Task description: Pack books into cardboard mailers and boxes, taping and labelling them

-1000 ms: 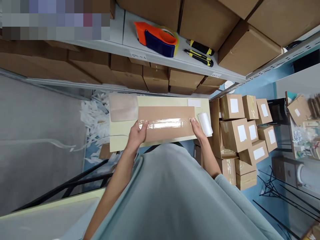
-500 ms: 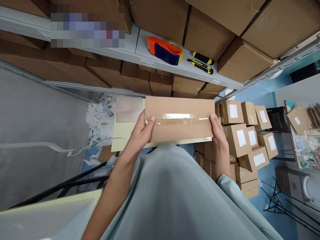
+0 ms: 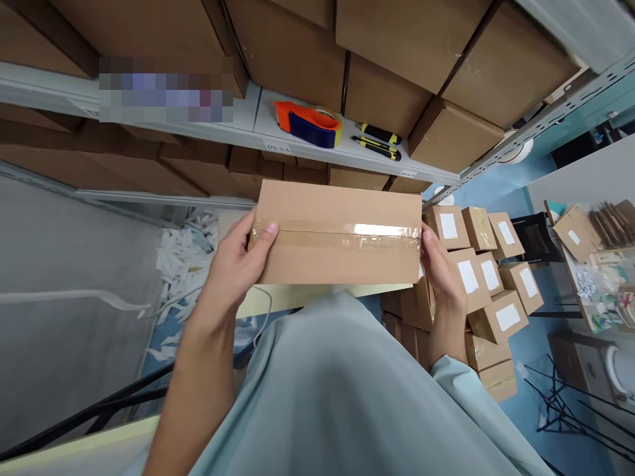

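A long cardboard box (image 3: 337, 261) is held level in front of my body, with clear tape running along the middle seam of its top face. My left hand (image 3: 243, 254) grips its left end, thumb on the tape and fingers out of sight behind. At the other end, my right hand (image 3: 441, 264) presses against the side, its thumb by the tape's end. Below the box shows part of a pale yellow tabletop (image 3: 317, 296). Most of that surface is hidden by the box.
On the grey shelf (image 3: 198, 125) ahead lie an orange and blue tape dispenser (image 3: 307, 125) and several yellow-black utility knives (image 3: 380, 140). Large cartons (image 3: 387, 86) stand behind them. Labelled boxes (image 3: 469, 277) are stacked at right. White paper scraps (image 3: 181, 264) cover the floor at left.
The box has come closer to me and looks larger, with both hands still on it. My right thumb has slid from the top face to the end edge. The view has shifted slightly.
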